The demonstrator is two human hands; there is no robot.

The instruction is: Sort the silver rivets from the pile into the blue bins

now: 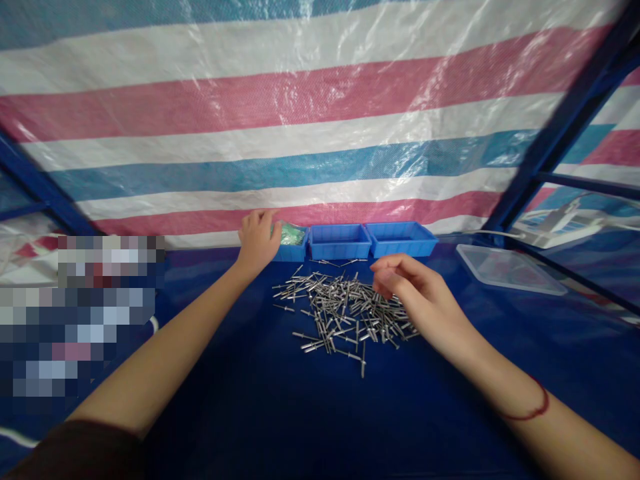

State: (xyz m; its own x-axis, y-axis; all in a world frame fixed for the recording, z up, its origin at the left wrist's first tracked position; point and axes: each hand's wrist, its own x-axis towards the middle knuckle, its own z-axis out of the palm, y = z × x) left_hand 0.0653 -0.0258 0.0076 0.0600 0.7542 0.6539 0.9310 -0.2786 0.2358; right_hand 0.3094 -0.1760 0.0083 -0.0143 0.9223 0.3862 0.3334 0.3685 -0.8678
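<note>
Rivet pile (345,307) mid surface (240,400). L hand (260,235) at bin (293,253) w/ green packet (291,235), pile's 11 o'clock; fingers bent, can't tell if gripping. R hand (413,287) approx 3 o'clock, fingers narrow, hold unclear. Step prob. reach to bin; next calls for steady grip.

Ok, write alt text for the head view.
A person's right hand is over the right edge of a pile of metal rivets on a blue table; the left hand is at the leftmost of three blue bins.
</note>
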